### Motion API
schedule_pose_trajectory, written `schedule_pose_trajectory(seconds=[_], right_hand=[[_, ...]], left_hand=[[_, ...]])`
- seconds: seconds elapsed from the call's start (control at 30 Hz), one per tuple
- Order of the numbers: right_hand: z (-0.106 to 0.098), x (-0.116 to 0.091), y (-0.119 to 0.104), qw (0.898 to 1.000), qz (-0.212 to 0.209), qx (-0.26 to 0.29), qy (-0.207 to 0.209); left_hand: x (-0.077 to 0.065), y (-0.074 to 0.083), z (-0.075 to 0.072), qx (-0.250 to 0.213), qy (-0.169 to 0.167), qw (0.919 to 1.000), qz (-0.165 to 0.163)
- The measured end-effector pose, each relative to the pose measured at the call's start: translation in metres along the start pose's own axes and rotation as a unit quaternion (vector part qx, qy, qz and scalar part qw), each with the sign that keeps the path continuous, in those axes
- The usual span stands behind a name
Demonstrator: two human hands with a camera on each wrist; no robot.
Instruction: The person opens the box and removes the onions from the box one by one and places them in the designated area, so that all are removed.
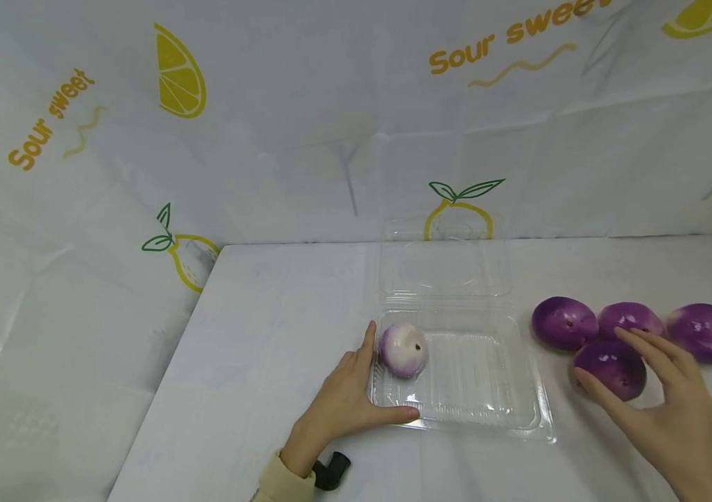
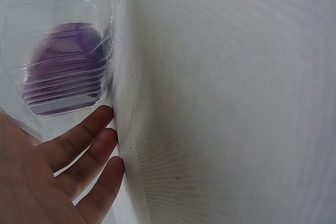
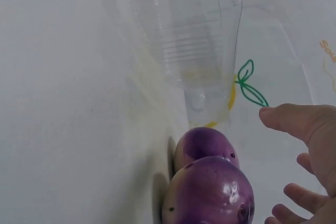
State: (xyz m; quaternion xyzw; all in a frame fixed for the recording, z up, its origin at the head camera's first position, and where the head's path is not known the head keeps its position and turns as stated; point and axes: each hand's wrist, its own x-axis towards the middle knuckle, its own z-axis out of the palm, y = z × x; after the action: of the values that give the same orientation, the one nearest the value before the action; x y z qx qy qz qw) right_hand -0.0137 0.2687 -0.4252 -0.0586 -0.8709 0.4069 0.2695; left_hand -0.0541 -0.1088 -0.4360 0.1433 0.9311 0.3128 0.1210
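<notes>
A clear plastic clamshell box [image 1: 521,390] lies with its lid [image 1: 443,261] raised behind it. In its left end sits a whitish-purple oval fruit [image 1: 402,350], whose exact kind I cannot tell. My left hand [image 1: 339,394] rests at the box's left front corner, thumb along the front rim, fingers extended. To the right of the box, my right hand [image 1: 669,404] hovers with thumb and fingers spread around the nearest glossy purple oval fruit [image 1: 609,369]. In the right wrist view, that hand [image 3: 320,145] appears apart from the purple fruits.
Behind the nearest fruit lie three more purple fruits, at left [image 1: 565,323], middle [image 1: 628,318] and right [image 1: 705,333]. A small black object [image 1: 333,470] lies by my left wrist. White cloth with lemon prints [image 1: 305,139] hangs behind the white table [image 1: 236,348].
</notes>
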Motion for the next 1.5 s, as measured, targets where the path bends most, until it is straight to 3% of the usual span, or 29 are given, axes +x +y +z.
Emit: schedule_pose_trajectory(seconds=[0.2, 0.4, 0.63, 1.0, 1.5], right_hand=[[0.008, 0.004, -0.015, 0.999, -0.025, 0.04, -0.011], [0.023, 0.007, -0.031, 0.991, -0.072, 0.111, -0.024], [0.044, 0.007, -0.05, 0.99, -0.049, 0.11, -0.072], [0.07, 0.008, -0.068, 0.986, -0.031, 0.126, -0.105], [0.119, -0.002, -0.084, 0.963, -0.054, 0.167, -0.206]], left_hand=[[0.0, 0.001, -0.001, -0.001, -0.001, 1.0, 0.0], [0.0, 0.001, -0.001, -0.004, -0.002, 1.0, -0.002], [0.0, 0.0, 0.0, -0.002, -0.001, 1.0, 0.001], [0.001, 0.0, 0.0, 0.001, 0.0, 1.0, 0.005], [0.001, -0.001, 0.0, 0.007, 0.004, 0.9999, 0.011]])
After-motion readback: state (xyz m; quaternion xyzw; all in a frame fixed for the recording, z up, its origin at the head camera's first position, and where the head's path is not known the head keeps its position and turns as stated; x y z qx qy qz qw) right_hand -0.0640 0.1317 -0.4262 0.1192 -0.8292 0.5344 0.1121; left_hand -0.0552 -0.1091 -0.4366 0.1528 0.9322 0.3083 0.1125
